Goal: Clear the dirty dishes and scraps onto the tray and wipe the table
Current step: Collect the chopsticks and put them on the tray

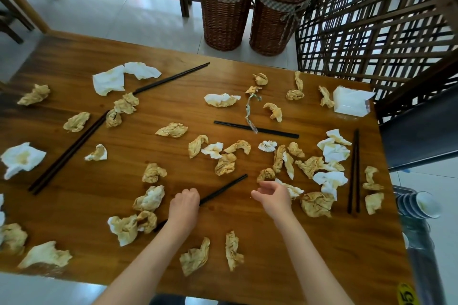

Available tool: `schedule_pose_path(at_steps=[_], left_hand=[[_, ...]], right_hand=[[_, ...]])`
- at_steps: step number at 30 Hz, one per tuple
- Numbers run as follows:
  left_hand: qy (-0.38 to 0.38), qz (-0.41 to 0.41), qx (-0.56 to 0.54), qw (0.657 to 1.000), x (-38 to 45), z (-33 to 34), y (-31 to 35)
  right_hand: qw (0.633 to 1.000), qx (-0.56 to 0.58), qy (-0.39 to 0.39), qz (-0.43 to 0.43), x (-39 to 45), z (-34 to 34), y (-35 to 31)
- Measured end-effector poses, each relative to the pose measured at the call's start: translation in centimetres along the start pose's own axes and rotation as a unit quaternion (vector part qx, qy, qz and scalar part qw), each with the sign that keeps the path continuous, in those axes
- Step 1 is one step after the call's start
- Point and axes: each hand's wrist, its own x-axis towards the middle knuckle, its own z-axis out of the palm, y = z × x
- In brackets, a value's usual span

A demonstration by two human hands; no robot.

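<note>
A wooden table (74,67) is littered with several crumpled, stained napkins, such as one (317,203) at the right and one (150,198) left of my hands. Black chopsticks lie scattered in pairs: one pair (67,153) at the left, one (256,129) in the middle, one (354,171) at the right, one (173,78) at the back. My left hand (184,205) grips a pair of black chopsticks (223,189) near the front middle. My right hand (273,195) hovers just right of it, fingers loosely curled, holding nothing.
A packet of clean tissues (350,104) lies at the table's far right corner. Stacked paper cups (418,205) sit beyond the right edge. Two wicker baskets (226,5) (278,10) stand on the floor behind, beside a lattice screen (371,27). A dark chair (418,131) is on the right.
</note>
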Motion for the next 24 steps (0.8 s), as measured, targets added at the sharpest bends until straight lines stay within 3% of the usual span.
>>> schedule_pose_path(at_steps=[7, 17, 24], left_hand=[[0.007, 0.005, -0.062, 0.998, -0.4, -0.7, -0.2], [0.080, 0.073, -0.186, 0.977, -1.0, -4.5, 3.5], [0.112, 0.061, -0.215, 0.968, -2.2, -4.9, 4.7]], right_hand=[[0.999, 0.024, -0.006, 0.028, 0.2, 0.3, -1.0], [0.966, 0.230, -0.105, 0.056, 0.3, -0.1, -5.1], [0.962, 0.241, -0.127, 0.026, 0.2, 0.1, -7.0]])
